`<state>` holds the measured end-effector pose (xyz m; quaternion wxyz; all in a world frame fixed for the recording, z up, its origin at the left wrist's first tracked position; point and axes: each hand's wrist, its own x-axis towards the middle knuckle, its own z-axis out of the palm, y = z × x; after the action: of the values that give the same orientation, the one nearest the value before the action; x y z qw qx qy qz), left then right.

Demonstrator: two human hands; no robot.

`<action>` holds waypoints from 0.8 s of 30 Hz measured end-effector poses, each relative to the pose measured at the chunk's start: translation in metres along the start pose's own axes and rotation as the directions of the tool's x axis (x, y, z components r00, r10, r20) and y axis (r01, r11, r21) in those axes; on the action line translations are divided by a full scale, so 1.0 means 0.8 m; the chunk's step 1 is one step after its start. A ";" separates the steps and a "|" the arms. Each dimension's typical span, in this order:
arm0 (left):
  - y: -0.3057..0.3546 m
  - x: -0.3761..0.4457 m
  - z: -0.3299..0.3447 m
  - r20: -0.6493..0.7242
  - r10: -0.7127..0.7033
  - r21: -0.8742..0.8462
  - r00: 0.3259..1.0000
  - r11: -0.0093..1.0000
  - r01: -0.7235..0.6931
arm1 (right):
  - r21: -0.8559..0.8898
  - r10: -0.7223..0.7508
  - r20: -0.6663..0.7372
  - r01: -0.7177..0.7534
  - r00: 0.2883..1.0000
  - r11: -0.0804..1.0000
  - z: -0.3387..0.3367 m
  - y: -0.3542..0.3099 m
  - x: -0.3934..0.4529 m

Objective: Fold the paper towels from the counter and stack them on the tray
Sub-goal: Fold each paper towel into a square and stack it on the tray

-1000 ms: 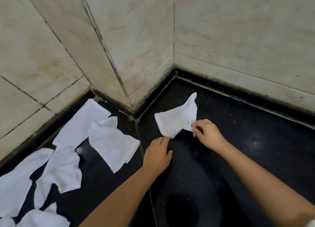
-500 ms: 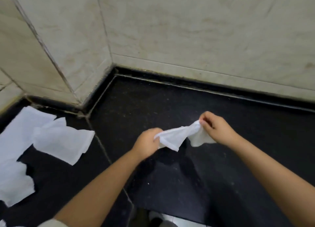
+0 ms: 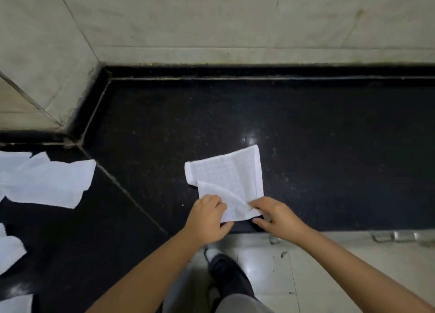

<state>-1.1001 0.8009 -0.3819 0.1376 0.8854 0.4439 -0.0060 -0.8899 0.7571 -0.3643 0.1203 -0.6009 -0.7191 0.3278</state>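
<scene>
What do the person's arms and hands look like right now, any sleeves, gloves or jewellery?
Both forearms are bare up to the bottom edge of the picture, with no sleeve in view. The left hand and the right hand wear no gloves, and no ring, watch or bracelet shows on the parts in view.

You have one view, worn on the head: it looks steeply down and forward from close above the black counter (image 3: 306,129), toward the tiled wall (image 3: 211,18) behind it.

Both hands (image 3: 208,216) (image 3: 276,217) low — fingers pinching.
</scene>
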 end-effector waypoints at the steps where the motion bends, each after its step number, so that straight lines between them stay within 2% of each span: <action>1: 0.000 -0.007 0.010 0.013 0.015 0.061 1.000 0.998 -0.016 | -0.046 -0.013 -0.012 0.012 1.000 0.999 0.005 0.005 -0.010; 3: -0.003 -0.017 0.023 -0.009 0.079 0.106 0.997 0.991 -0.077 | -0.154 -0.038 -0.096 0.023 0.995 0.988 0.015 0.015 -0.023; 5: 0.000 -0.025 0.027 -0.012 0.119 0.094 0.993 0.989 -0.117 | -0.181 -0.012 -0.185 -0.022 0.983 0.983 0.025 0.026 -0.030; 9: -0.001 -0.035 0.042 -0.091 0.154 0.048 0.984 0.988 -0.150 | -0.031 0.145 -0.273 -0.159 0.951 0.987 0.015 0.016 -0.018; 13: 0.000 -0.024 0.024 -0.077 0.062 0.075 0.995 0.996 -0.056 | 0.094 0.135 -0.354 -0.108 0.925 0.990 -0.031 -0.018 0.001; 15: 0.004 -0.019 0.021 -0.082 0.012 0.082 0.997 0.997 -0.006 | 0.083 0.091 -0.311 -0.068 0.946 0.994 -0.052 -0.029 0.005; 20: -0.005 -0.011 0.016 -0.127 0.066 0.027 0.990 0.998 -0.063 | -0.110 -0.019 -0.185 -0.001 0.983 0.994 -0.096 -0.030 0.012; 22: -0.013 0.002 -0.007 -0.160 -0.027 -0.081 0.987 0.997 0.014 | -0.237 -0.044 -0.084 0.023 0.996 0.971 -0.114 -0.020 0.027; 24: -0.029 0.026 -0.048 -0.151 -0.179 -0.176 0.972 0.973 0.151 | -0.355 -0.040 -0.017 0.032 0.999 0.934 -0.138 -0.013 0.049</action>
<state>-1.1100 0.8403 -0.3536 0.1713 0.8284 0.5251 0.0928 -0.8454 0.8293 -0.2833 0.0246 -0.6033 -0.7757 0.1834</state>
